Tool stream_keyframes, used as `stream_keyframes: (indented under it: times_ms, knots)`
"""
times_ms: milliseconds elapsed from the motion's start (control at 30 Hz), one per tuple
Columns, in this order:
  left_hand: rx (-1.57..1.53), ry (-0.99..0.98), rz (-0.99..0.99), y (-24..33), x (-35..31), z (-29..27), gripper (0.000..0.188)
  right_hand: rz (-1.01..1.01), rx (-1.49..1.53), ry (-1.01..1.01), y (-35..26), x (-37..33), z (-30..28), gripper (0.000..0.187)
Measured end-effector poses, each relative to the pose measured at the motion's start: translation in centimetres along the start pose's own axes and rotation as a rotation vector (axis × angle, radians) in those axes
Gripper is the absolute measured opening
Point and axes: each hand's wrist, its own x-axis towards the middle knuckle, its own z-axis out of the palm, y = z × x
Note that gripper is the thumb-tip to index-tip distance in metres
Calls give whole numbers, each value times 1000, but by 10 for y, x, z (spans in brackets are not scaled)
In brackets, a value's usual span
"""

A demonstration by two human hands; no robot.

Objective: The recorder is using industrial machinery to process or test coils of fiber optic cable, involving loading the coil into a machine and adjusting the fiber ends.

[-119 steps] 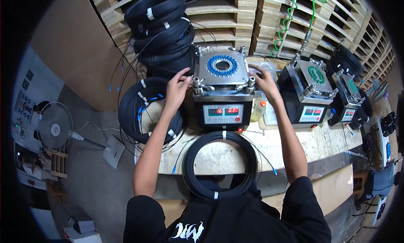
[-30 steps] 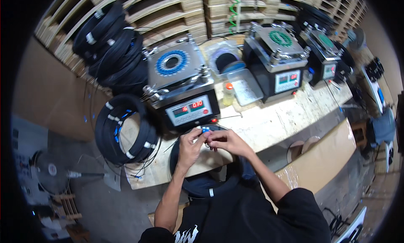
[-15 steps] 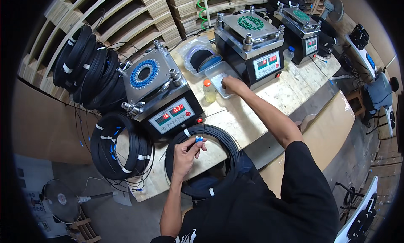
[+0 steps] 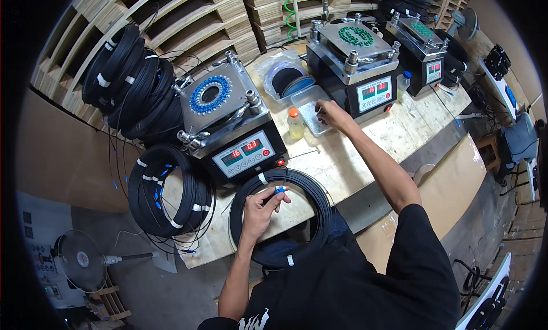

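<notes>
My left hand point(image 4: 260, 214) pinches a small blue cable connector point(image 4: 279, 190) between thumb and fingers. It is above a large coil of black cable point(image 4: 321, 207) lying at the table's front edge, partly over my lap. My right hand point(image 4: 334, 116) reaches over a clear plastic tub point(image 4: 309, 97) with small pale bits in it. Its fingers are curled together, and anything between them is too small to make out. Close to the tub stands a small bottle with an orange cap point(image 4: 295, 124) and yellowish liquid.
A machine with a ring of blue connectors point(image 4: 210, 95) stands left of the tub. Two similar machines point(image 4: 355, 41) with green parts are at the right. More black cable coils point(image 4: 197, 201) lie at left. Round dark discs point(image 4: 288, 81) sit behind the tub.
My right hand has risen slightly from inside the tub, and its curled fingers show more. My left hand keeps its pinch on the connector. The whole view has shifted a little.
</notes>
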Motion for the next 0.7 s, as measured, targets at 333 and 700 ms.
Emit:
stream_keyframes:
  times_ms: [333, 700]
  knots:
    - [-46, 30, 84, 3, 4, -4, 24, 144, 741, 157, -114, -84, 14, 19]
    - [51, 45, 130, 9, 2, -2, 26, 251, 976, 57, -200, -153, 41, 19]
